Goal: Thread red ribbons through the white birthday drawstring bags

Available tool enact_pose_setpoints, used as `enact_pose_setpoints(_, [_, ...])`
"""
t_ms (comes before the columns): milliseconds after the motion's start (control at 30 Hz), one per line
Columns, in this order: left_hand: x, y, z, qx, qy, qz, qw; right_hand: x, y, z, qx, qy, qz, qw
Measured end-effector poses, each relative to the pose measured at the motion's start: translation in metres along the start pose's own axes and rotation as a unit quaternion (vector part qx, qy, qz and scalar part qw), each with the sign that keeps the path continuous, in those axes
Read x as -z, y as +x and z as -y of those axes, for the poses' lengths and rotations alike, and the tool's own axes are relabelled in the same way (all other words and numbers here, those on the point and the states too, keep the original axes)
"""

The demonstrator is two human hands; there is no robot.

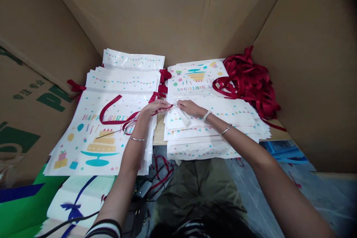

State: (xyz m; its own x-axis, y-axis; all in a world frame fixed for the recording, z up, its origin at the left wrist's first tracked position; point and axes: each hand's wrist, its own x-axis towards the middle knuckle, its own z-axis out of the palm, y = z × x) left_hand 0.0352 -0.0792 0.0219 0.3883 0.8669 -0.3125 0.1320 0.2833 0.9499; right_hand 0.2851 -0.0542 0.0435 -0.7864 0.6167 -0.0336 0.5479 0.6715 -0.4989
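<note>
Red ribbon trails from my left hand, whose fingers are pinched around it near a small wire loop. My right hand is closed on the edge of a white printed bag, just right of the loop. Under my left forearm lies a stack of birthday bags with red ribbon at their sides. A thin dark rod rests across the top bag. Beneath my right hand and wrist is another pile of printed bags.
A heap of red ribbon lies at the right of the table. Cardboard walls enclose the back and sides. White material with a blue bow is at the lower left; a blue object is below right.
</note>
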Motion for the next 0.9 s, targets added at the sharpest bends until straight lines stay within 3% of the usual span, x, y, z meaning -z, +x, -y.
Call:
enact_pose_setpoints(267, [-0.009, 0.000, -0.007, 0.006, 0.000, 0.024, 1.000, 0.000, 0.004, -0.002, -0.009, 0.003, 0.014, 1.000])
enact_pose_setpoints(567, [-0.009, -0.001, -0.007, 0.010, 0.007, 0.015, 1.000, -0.004, 0.013, -0.011, -0.029, 0.102, 0.016, 0.994])
enact_pose_setpoints(900, [-0.010, -0.011, -0.009, 0.001, 0.013, 0.009, 1.000, -0.013, 0.007, -0.007, 0.003, -0.016, -0.037, 0.999])
